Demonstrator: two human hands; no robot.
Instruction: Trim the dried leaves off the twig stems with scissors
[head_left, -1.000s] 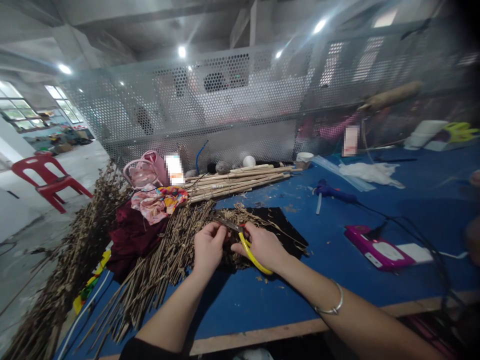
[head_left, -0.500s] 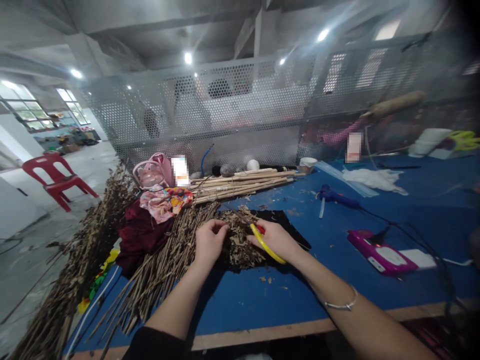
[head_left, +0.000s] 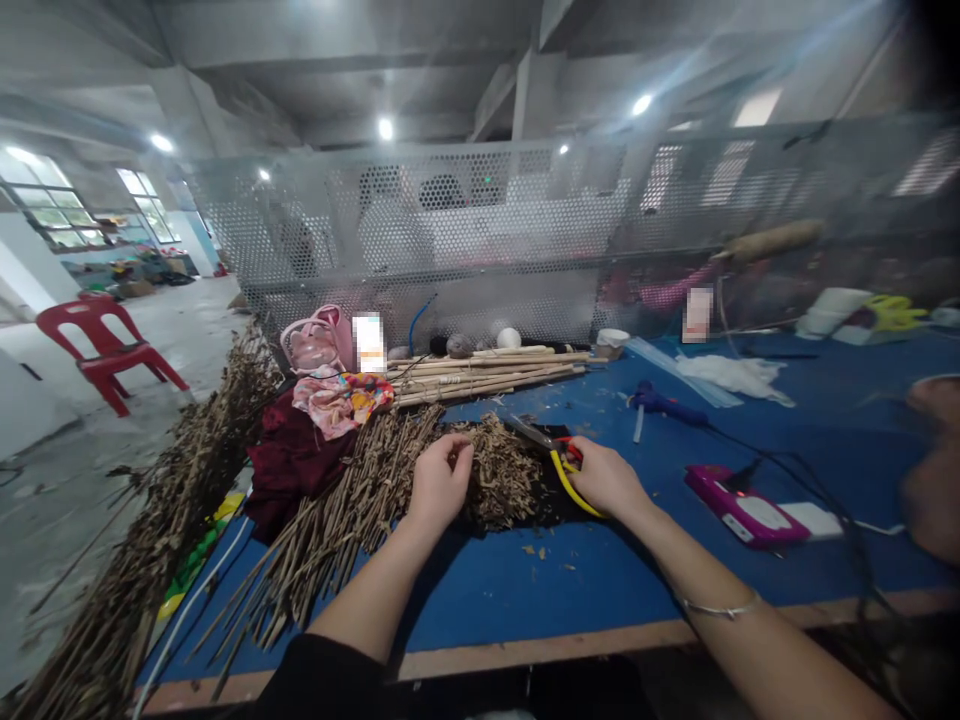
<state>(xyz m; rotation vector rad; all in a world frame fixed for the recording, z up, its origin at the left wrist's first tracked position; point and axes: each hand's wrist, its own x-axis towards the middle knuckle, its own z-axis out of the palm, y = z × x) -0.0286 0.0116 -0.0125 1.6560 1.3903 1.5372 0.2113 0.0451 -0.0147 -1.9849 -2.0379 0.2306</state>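
Note:
My right hand (head_left: 609, 478) grips a pair of shears (head_left: 574, 490) with yellow and red handles. Their grey metal blades point up and left over a heap of dried leafy stems (head_left: 506, 480). At the heap's left side is my left hand (head_left: 441, 480), its thumb and fingers curled together in a pinch. Whatever is between those fingertips is too small to make out. Black sheet material (head_left: 559, 505) shows under the heap. Left of my left hand, a bundle of dry stalks (head_left: 322, 550) spreads toward the table's front edge.
Wooden sticks (head_left: 487, 375) lie along the perforated metal screen (head_left: 480, 220). A glue gun (head_left: 660, 400) and a magenta device (head_left: 742, 510) with cables lie to the right. Dark red cloth (head_left: 292, 470) sits left. A blurred shape, perhaps a person's arm (head_left: 934, 480), is at the right edge.
My right hand has drawn the shears rightward, and the blades now show clear of most of the leaves. The view has shifted slightly. My left hand keeps its pinch.

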